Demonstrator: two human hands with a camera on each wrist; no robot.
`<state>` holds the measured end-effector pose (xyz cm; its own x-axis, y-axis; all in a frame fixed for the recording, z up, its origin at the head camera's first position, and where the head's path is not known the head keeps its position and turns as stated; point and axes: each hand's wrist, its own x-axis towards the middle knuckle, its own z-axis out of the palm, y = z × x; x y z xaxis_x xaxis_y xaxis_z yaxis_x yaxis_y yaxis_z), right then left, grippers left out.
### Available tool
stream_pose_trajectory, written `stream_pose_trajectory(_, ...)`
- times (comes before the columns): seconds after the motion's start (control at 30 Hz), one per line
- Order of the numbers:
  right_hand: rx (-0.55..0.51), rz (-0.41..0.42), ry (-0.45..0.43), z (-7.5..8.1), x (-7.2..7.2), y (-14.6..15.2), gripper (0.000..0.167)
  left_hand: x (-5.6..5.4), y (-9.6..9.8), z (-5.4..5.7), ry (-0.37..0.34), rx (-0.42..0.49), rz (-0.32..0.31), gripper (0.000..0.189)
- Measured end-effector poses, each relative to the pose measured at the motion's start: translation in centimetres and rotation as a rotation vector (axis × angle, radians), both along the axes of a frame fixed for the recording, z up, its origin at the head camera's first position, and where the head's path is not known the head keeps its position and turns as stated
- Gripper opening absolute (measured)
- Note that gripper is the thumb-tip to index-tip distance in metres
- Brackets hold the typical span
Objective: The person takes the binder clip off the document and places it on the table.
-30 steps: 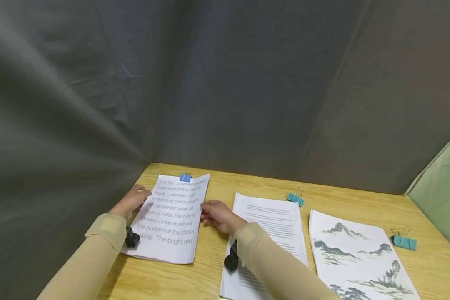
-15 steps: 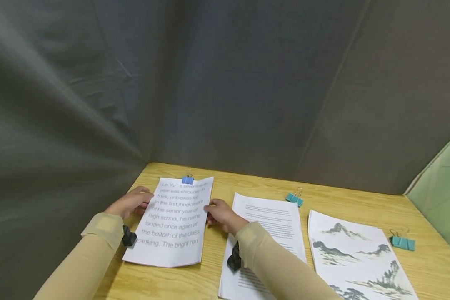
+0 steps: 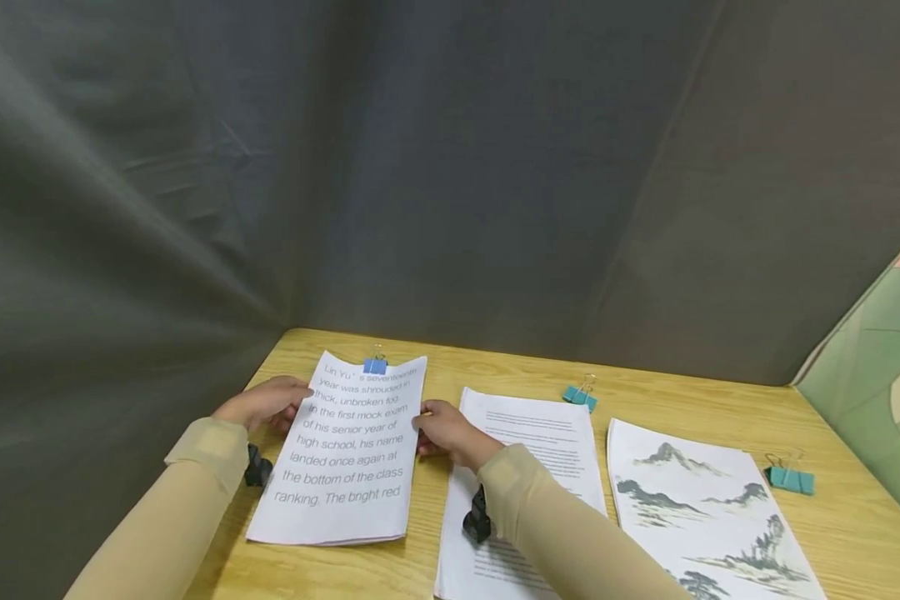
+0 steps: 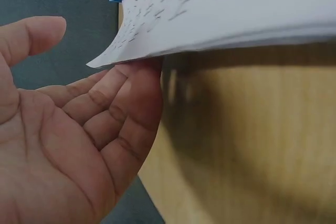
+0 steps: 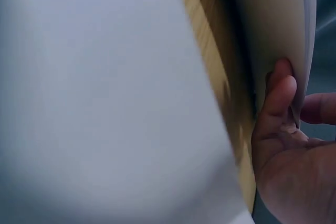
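Note:
A clipped stack of printed paper (image 3: 345,454) is raised a little off the wooden table at the left, its large-print page facing up. A blue binder clip (image 3: 375,366) grips its top edge. My left hand (image 3: 270,402) is at the stack's left edge; in the left wrist view its fingers (image 4: 139,95) reach under the sheets while the thumb stands apart from them. The right hand (image 3: 450,433) pinches the right edge, with fingers (image 5: 281,95) behind the sheets and the thumb on the front side.
A second stack of small-print paper (image 3: 528,425) lies under my right forearm, with a teal binder clip (image 3: 580,397) near its top right corner. Farther right are sheets with a mountain painting (image 3: 705,500) and another teal binder clip (image 3: 791,479). A dark curtain (image 3: 450,167) closes off the back.
The clipped stack has shifted slightly right and toward me, and its page now lies more squarely in view. Both hands moved slightly right with it. The head view has turned a little.

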<state>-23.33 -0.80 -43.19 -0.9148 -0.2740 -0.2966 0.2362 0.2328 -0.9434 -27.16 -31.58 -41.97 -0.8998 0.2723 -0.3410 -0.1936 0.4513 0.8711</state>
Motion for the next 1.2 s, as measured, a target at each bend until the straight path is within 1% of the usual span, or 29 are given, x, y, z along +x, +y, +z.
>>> stream_pose_trajectory(0.1, 0.013, 0.002, 0.026, 0.2, 0.3, -0.2, 0.014, -0.5, 0.5, 0.4, 0.026, -0.028, -0.016, 0.039)
stream_pose_trajectory(0.2, 0.03, 0.005, 0.046, 0.2, 0.6, -0.2, 0.011, -0.8, 1.0, 0.8, 0.067, -0.067, -0.038, 0.038)
stream_pose_trajectory(0.3, 0.052, 0.017, 0.054, 0.1, 0.8, 0.0, 0.009, -1.0, 1.3, 1.0, 0.076, -0.088, -0.041, 0.036)
stream_pose_trajectory(0.33, 0.058, 0.021, 0.055, 0.1, 0.8, 0.1, 0.009, -1.1, 1.4, 1.1, 0.081, -0.09, -0.053, 0.036)
stream_pose_trajectory(0.43, 0.082, 0.031, 0.067, 0.1, 0.7, 0.5, 0.011, -1.3, 1.8, 1.2, 0.09, -0.104, -0.056, 0.036)
stream_pose_trajectory(0.5, 0.093, 0.035, 0.067, 0.1, 0.6, 0.7, 0.013, -1.4, 2.1, 1.3, 0.111, -0.117, -0.071, 0.037)
stream_pose_trajectory(0.73, 0.113, 0.042, 0.052, 0.2, 0.6, 1.5, 0.012, -1.9, 3.1, 1.3, 0.159, -0.154, -0.053, 0.035)
stream_pose_trajectory(0.93, 0.124, 0.025, 0.049, 0.2, 0.6, 2.1, 0.009, -2.4, 4.0, 1.2, 0.182, -0.17, -0.041, 0.035)
stream_pose_trajectory(0.97, 0.122, 0.024, 0.047, 0.2, 0.6, 2.3, 0.009, -2.4, 4.1, 1.2, 0.182, -0.174, -0.031, 0.035)
stream_pose_trajectory(1.2, 0.138, 0.05, 0.027, 0.3, 0.6, 3.2, 0.006, -2.6, 5.2, 1.0, 0.22, -0.164, -0.01, 0.031)
